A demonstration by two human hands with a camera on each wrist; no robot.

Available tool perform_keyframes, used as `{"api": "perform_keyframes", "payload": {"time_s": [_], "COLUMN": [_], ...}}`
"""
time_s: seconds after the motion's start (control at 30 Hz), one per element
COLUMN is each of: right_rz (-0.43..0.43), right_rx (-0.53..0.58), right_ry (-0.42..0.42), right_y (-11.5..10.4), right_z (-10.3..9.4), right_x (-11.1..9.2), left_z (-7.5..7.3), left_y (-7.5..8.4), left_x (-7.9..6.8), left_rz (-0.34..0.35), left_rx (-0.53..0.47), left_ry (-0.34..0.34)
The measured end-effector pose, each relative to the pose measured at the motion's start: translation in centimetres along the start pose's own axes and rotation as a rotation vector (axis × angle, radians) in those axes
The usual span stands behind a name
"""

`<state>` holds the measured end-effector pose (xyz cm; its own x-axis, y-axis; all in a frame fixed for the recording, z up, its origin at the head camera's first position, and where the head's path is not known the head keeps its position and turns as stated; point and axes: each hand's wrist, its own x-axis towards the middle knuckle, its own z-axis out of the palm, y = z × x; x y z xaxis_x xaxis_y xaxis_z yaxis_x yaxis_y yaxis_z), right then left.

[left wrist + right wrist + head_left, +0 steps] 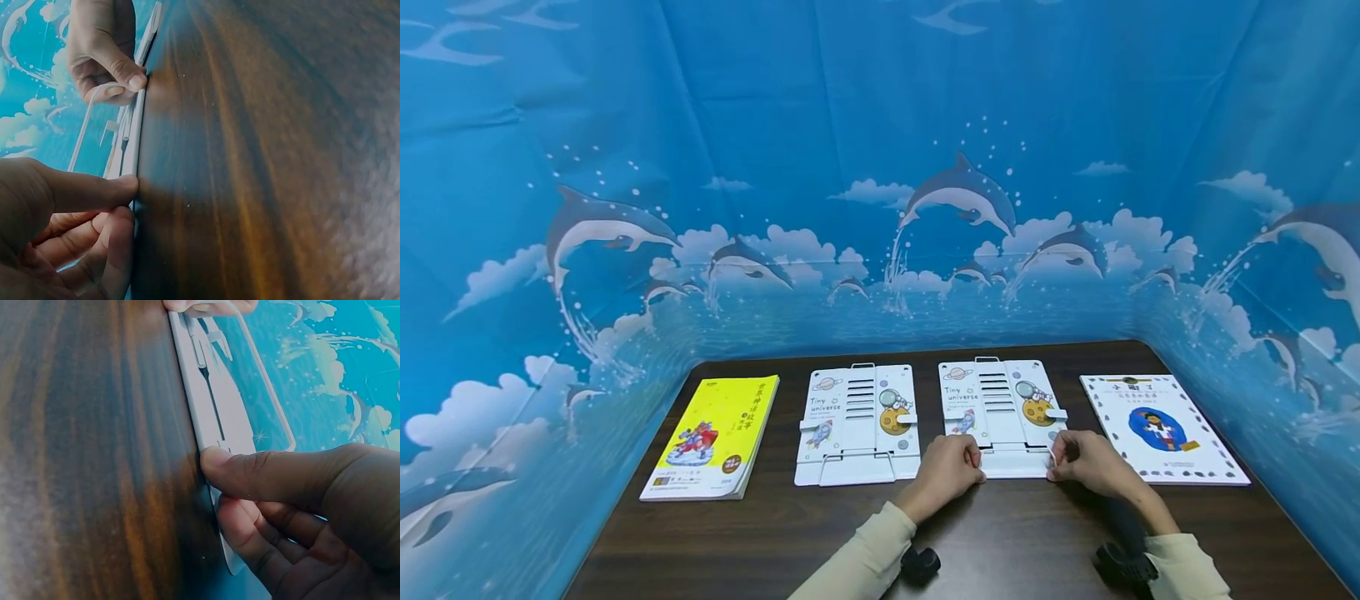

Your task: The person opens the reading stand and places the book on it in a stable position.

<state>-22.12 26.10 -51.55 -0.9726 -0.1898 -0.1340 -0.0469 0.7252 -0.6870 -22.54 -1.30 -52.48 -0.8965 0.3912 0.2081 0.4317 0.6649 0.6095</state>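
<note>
Two white folding book stands printed "Tiny universe" lie flat on the table, a left book stand [840,425] and a right book stand [1003,421]. At the right one's near edge, my left hand [946,468] pinches the left part between thumb and fingers. My right hand [1088,463] pinches the same edge near its right corner. Both wrist views show a thin white wire loop [265,375] standing up from this stand between the hands. Thumb and curled fingers of the left hand [69,219] and right hand [300,500] meet at the edge.
To the left lies a thick yellow book [715,437]. A white book [1161,429] with a blue round picture lies close beside my right hand. The dark wooden table [1000,550] is bounded by a blue dolphin-print curtain [850,167] at the back and sides.
</note>
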Motion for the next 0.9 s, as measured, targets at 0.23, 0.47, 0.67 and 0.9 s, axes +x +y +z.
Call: {"api": "perform_keyframes", "payload": {"time_s": [0.23,0.47,0.67,0.9], "right_rz": [-0.025,-0.010,-0.003,0.042], "right_rx": [0.022,0.042,0.147,0.150], "right_ry": [0.017,-0.046,-0.121,0.050], "right_y": [0.2,-0.1,-0.1,-0.5], "right_z": [0.1,-0.1,-2.0,-4.0], "right_x": [-0.1,-0.1,0.3,2.7], "left_z": [0.1,0.2,-1.4,-3.3], "left_y": [-0.1,-0.3,-0.4,-0.8], "left_x": [0.0,-0.3,0.3,2.6], "left_rz": [0.019,-0.003,-0.021,-0.089], "left_rx": [-0.013,-0.044,-0.083,-0.080], "left_ry": [0.013,-0.034,-0.102,0.061]}}
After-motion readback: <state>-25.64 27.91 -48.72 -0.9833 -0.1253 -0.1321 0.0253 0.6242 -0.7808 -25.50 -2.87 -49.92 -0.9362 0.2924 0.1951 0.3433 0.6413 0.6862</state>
